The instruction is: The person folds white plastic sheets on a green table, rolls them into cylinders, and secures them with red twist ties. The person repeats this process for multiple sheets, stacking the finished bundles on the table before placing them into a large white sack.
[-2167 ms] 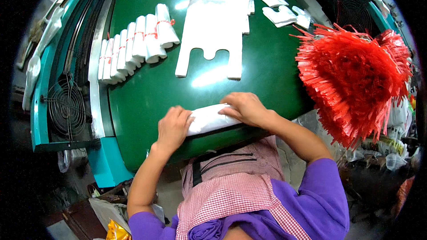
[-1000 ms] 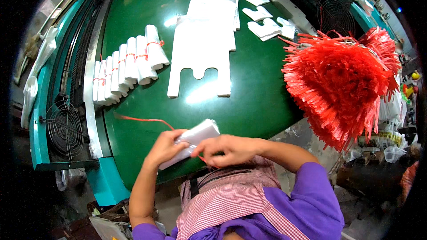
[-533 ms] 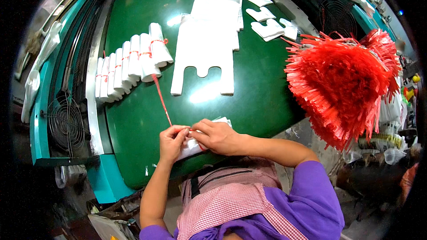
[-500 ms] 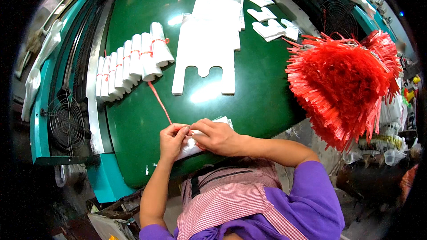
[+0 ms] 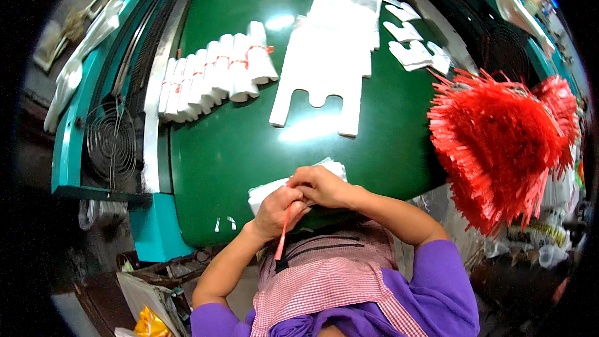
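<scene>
Close to the table's front edge lies a roll of white plastic bags [image 5: 258, 195], partly covered by my hands. My left hand [image 5: 279, 213] is closed around a red plastic strip [image 5: 284, 234], whose loose end hangs toward my apron. My right hand [image 5: 321, 186] presses against the left one over the roll, its fingers bent in a pinch; a bit of red shows between the hands. Several tied bag rolls [image 5: 215, 68] with red strips stand in a row at the left. A flat stack of white vest-shaped bags [image 5: 324, 56] lies beyond my hands.
A big bunch of red strips [image 5: 499, 143] hangs at the right table edge. White cut-offs [image 5: 409, 55] lie at the far right of the green table [image 5: 212, 156]. Teal machine frames [image 5: 159, 231] with a wire fan guard [image 5: 112, 140] flank the left side.
My left hand has drawn the strip toward my body; its tail pointed away across the table before and now hangs nearer me. The view has shifted, moving the table things rightward.
</scene>
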Motion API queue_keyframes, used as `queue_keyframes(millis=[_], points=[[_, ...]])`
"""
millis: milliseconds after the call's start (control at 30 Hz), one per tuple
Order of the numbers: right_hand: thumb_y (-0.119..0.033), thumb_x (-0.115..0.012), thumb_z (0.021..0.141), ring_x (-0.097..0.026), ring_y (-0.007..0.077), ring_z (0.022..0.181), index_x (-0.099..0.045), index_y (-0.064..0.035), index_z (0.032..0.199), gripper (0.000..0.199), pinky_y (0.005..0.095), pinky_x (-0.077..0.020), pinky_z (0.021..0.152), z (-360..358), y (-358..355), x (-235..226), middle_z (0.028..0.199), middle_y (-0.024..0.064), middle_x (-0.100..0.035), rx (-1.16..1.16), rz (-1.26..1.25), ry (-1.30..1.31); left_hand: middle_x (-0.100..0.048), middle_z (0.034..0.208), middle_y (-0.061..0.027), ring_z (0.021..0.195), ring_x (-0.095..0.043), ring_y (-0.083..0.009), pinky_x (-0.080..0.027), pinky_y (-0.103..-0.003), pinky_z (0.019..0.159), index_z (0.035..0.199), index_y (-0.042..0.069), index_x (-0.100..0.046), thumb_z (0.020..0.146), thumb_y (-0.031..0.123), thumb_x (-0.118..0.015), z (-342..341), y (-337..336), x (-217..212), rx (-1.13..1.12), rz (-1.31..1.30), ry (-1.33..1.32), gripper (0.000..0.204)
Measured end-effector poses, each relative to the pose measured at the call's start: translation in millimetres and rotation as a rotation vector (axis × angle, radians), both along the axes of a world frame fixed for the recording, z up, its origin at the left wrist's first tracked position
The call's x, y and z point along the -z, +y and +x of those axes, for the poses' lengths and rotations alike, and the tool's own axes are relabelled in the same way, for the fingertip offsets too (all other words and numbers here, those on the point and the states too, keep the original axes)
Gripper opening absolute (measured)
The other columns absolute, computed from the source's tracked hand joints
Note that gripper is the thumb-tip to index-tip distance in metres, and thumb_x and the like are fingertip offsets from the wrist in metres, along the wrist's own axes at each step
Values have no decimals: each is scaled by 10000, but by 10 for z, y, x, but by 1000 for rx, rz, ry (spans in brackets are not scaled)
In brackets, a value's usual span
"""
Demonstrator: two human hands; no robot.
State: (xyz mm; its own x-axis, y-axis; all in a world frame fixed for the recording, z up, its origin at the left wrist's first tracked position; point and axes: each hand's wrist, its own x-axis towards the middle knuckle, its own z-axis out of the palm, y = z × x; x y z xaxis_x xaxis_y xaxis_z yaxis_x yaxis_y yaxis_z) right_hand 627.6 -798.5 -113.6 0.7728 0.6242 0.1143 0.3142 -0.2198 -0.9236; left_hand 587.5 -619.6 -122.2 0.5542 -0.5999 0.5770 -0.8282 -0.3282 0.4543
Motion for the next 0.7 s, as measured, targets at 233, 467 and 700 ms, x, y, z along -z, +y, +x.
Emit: queue_keyframes(millis=[233,467,700], points=[[-152,-672,701,-587,301,847,-550,-37,875,242,414,-501,718,-467,59,-164,971,141,-544,-181,-225,-540,-580,775,-119,638,-604,-257,-480,-343,589,785,6,-569,828,40,-580,562,583,-44,-565,-44,420,56],[-154,-527,819,-549,280,1121,-499,-49,1225,420,405,-420,948,190,295,-89,1201,152,-566,-176,-575,-858,-618,1007,-98,952,-569,-283,-461,-375,834,982,50,-619,833,150,-631,704,974,140,-698,48,229,179],[-253,-571,909,-680,312,744,-401,-16,1339,520,370,-541,655,1869,382,-369,875,234,-661,728,-269,-579,-551,1123,-103,1072,-492,-300,-408,-393,924,1075,47,-601,814,144,-650,740,1264,314,-859,76,140,282]])
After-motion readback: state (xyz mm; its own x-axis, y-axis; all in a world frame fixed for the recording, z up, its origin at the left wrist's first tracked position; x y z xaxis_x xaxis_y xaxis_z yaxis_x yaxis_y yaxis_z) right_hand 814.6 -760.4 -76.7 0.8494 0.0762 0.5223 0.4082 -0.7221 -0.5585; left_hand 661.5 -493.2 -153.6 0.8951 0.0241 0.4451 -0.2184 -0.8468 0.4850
